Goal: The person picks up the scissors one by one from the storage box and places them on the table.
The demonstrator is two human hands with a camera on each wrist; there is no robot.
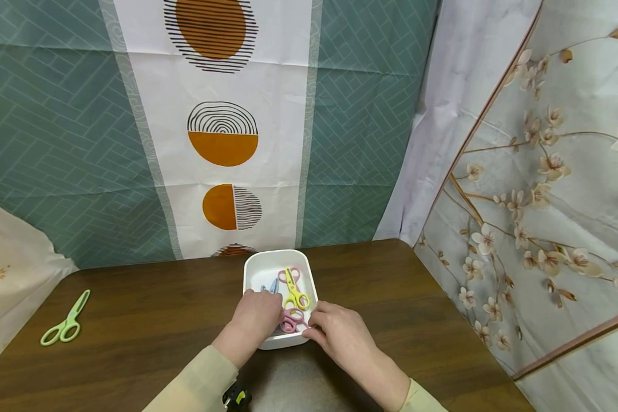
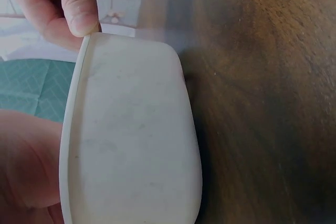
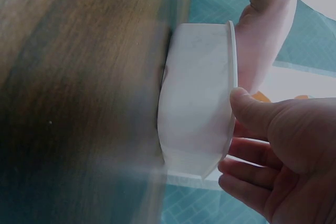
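A white plastic tray (image 1: 280, 342) stands on the table, holding several small scissors. Yellow scissors (image 1: 290, 280) lie among them, with pink scissors (image 1: 289, 327) at the near end and blue scissors (image 1: 274, 285) on the left. My left hand (image 1: 257, 315) reaches over the near left side into the tray; its fingertips are hidden, so whether they hold anything does not show. With thumb and fingers, my right hand (image 1: 340, 332) pinches the rim at the tray's near right corner. In the right wrist view the right thumb (image 3: 244, 103) lies on that rim.
Light green scissors (image 1: 64, 323) lie apart on the left of the brown wooden table (image 1: 159, 320). A patterned curtain (image 1: 360, 143) hangs behind the table, and a floral one (image 1: 535, 200) hangs on the right. A dark wristband (image 1: 237, 396) shows below the left sleeve.
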